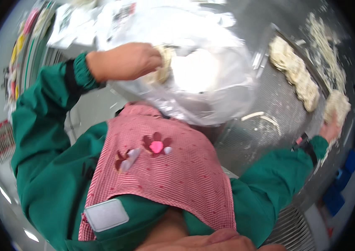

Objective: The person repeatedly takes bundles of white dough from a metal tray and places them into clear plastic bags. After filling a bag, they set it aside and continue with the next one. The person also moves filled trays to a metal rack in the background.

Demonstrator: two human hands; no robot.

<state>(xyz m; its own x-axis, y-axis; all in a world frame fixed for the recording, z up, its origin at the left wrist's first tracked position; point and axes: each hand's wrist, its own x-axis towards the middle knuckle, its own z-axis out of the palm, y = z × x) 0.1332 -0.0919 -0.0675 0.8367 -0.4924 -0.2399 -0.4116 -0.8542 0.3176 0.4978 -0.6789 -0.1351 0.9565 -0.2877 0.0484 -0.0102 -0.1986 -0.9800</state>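
At the upper left, my left hand (127, 61) has its fingers curled at the edge of a pale noodle bundle (165, 62), over a clear plastic bag (234, 81); the fingertips are partly hidden. My right hand (331, 128) reaches to the far right, its fingers on another pale noodle bundle (337, 105) on the metal work surface. Beside that, across a metal edge, a row of noodle bundles (293, 73) lies on a perforated metal tray (246, 147). Strong glare hides much of what is inside the bag.
Loose noodle strands (328, 53) are scattered over the metal surface at the upper right. A few stray strands (260, 117) lie on the tray. White plastic packaging (74, 23) is at the upper left. Blue objects (337, 188) stand at the lower right.
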